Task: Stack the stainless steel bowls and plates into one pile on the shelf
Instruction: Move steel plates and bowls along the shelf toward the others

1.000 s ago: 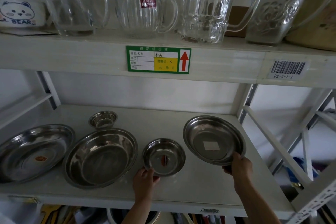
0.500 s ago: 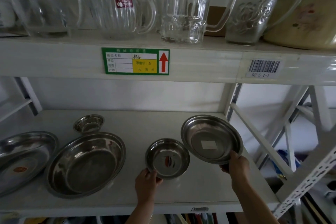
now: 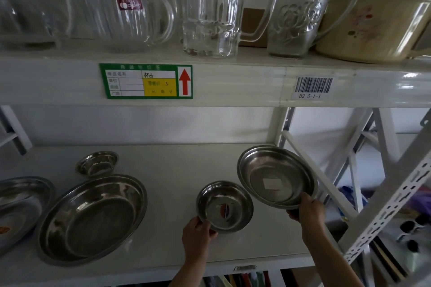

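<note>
While the right hand [image 3: 309, 211] grips the near rim of a steel plate [image 3: 276, 176], thumb on top and fingers curled beneath, the plate sits tilted toward the camera at the right end of the lower shelf [image 3: 177, 161], a pale sticker at its centre. Left hand [image 3: 198, 232] pinches the near-left rim of a small bowl [image 3: 225, 207], fingers closed on the edge; the bowl lies just left of the plate, rims near or overlapping, cannot tell which. Farther left, a large dish [image 3: 93, 219] rests flat on the shelf. Behind it, a tiny bowl [image 3: 96, 162] stands just beside its far rim. At the left edge, another dish [image 3: 21, 207] is partly cut off. On the upper shelf stand glass jugs [image 3: 210, 7]; a green price tag [image 3: 145, 81] and a barcode label [image 3: 313, 87] are stuck to its front.
</note>
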`<state>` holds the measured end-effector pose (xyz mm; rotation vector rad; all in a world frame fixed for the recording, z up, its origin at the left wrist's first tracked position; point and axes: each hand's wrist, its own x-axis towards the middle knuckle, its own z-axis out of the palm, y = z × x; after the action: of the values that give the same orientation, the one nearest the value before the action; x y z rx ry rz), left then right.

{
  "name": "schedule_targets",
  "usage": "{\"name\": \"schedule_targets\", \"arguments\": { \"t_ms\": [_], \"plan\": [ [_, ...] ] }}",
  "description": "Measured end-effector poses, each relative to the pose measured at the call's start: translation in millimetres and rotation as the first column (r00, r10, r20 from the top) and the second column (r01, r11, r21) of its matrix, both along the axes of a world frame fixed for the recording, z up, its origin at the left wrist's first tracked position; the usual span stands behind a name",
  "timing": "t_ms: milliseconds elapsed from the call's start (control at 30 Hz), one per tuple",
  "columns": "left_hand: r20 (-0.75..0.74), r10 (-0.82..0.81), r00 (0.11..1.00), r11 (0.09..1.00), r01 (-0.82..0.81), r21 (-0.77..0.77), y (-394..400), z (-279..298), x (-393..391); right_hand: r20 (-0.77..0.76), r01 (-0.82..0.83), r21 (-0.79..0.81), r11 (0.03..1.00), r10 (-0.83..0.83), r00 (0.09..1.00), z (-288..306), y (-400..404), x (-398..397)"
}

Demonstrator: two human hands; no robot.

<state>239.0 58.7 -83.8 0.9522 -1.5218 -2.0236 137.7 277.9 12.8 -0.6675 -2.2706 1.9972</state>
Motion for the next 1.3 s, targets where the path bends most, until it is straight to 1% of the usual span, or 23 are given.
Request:
{"name": "schedule_targets", "arguments": {
  "t_ms": [133, 400, 633, 1000, 1100, 1200, 1300],
  "plan": [
    [-0.005, -0.034, 0.999, 0.999, 0.034, 0.016, 13, 5, -4, 0.012, 0.009, -0.007, 1.0, -0.009, 1.0, 2, 9, -1],
    [0.032, -0.06, 0.998, 0.997, 0.058, 0.041, 31, 3, -13, -0.021, 0.036, -0.041, 0.999, -0.037, 0.999, 4, 21, 0],
    [0.05, -0.085, 0.995, 0.996, 0.084, 0.013, 42, 3, -16, -0.074, 0.079, -0.063, 0.995, -0.083, 0.994, 11, 23, 2],
    [0.036, -0.125, 0.992, 0.992, 0.123, 0.034, 53, 8, -17, -0.086, 0.063, -0.039, 0.997, -0.066, 0.994, 16, 22, 1],
    [0.055, -0.13, 0.99, 0.992, 0.13, -0.005, 50, 10, -14, -0.056, 0.016, -0.032, 0.999, -0.018, 0.998, 18, 21, 0],
    [0.101, -0.121, 0.988, 0.99, 0.128, -0.063, 45, 14, -9, -0.059, 0.016, -0.029, 0.999, -0.018, 0.998, 19, 17, 0],
    [0.172, -0.038, 0.984, 0.968, 0.079, -0.237, 36, 17, -9, -0.06, -0.002, -0.023, 1.0, 0.0, 0.998, 20, 13, 3]
  ]
}}
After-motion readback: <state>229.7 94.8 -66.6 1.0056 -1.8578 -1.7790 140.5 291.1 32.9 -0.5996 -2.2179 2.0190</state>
